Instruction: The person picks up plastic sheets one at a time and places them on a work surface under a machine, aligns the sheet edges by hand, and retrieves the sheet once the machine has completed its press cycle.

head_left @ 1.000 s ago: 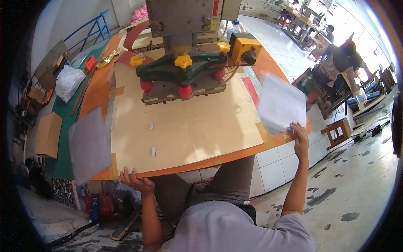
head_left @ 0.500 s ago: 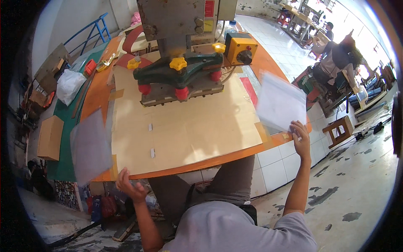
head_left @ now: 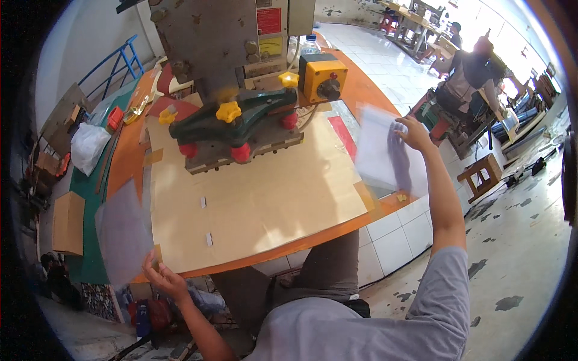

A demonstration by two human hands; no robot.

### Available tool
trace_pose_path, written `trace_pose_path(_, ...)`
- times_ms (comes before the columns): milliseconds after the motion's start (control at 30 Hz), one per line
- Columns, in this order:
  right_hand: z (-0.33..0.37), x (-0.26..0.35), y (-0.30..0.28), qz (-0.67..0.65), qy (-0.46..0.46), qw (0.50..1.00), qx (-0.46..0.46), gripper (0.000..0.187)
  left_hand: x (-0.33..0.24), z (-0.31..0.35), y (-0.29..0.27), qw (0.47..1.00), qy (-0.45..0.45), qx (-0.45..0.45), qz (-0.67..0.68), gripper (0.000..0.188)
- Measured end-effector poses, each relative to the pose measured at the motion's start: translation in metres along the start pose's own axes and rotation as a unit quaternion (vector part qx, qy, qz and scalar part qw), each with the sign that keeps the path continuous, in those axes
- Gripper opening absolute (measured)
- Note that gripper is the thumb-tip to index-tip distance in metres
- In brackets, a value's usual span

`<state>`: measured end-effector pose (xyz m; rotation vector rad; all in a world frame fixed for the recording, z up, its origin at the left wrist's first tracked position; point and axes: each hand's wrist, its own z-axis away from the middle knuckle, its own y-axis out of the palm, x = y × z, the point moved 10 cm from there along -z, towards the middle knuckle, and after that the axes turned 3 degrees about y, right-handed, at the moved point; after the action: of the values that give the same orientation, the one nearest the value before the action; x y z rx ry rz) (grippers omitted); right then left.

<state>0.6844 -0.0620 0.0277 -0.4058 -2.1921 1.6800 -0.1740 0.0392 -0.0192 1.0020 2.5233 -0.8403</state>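
My right hand (head_left: 412, 132) is at the far right edge of a stack of translucent plastic sheets (head_left: 376, 144) on the table's right side. Its fingers are bent and apart, with the tips at the top sheet, and the arm's shadow falls across it. By the table's front left corner, my left hand (head_left: 164, 278) is open, palm turned inward, beside another pile of translucent sheets (head_left: 123, 231). Whether it touches that pile I cannot tell. Between the hands lies a large cream sheet (head_left: 277, 198), taped down and carrying two small white pieces (head_left: 209, 239).
A press head (head_left: 241, 117) with yellow star knobs and red feet stands over the far part of the cream sheet. Beside it is a yellow control box (head_left: 322, 78). A cardboard box (head_left: 68, 222) and a white bag (head_left: 88, 144) lie left. A wooden stool (head_left: 480, 177) stands right.
My right hand has moved from the near corner of the right-hand sheets to their far edge. My left hand stays near the table's front left corner. The whole view has shifted slightly.
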Motion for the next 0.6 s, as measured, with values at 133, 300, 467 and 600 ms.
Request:
trace_pose_path(133, -0.019, 0.007, 0.001, -0.011, -0.024, 0.998, 0.055, 0.035, 0.012, 0.006, 0.001, 1.000, -0.020, 0.013, 0.014, 0.039)
trace_pose_path(300, -0.022, 0.021, 0.010, 0.035, -0.083, 0.994, 0.059, 0.026, 0.022, 0.011, 0.005, 0.999, -0.026, 0.014, 0.041, 0.041)
trace_pose_path(467, -0.021, 0.030, 0.010, 0.048, -0.082, 0.993, 0.072, 0.019, 0.023, 0.015, 0.000, 1.000, -0.009, 0.003, 0.025, 0.042)
trace_pose_path(600, -0.023, 0.030, 0.017, 0.101, -0.098, 0.989, 0.040, 0.016, 0.028, 0.016, 0.003, 0.999, -0.012, 0.000, 0.043, 0.042)
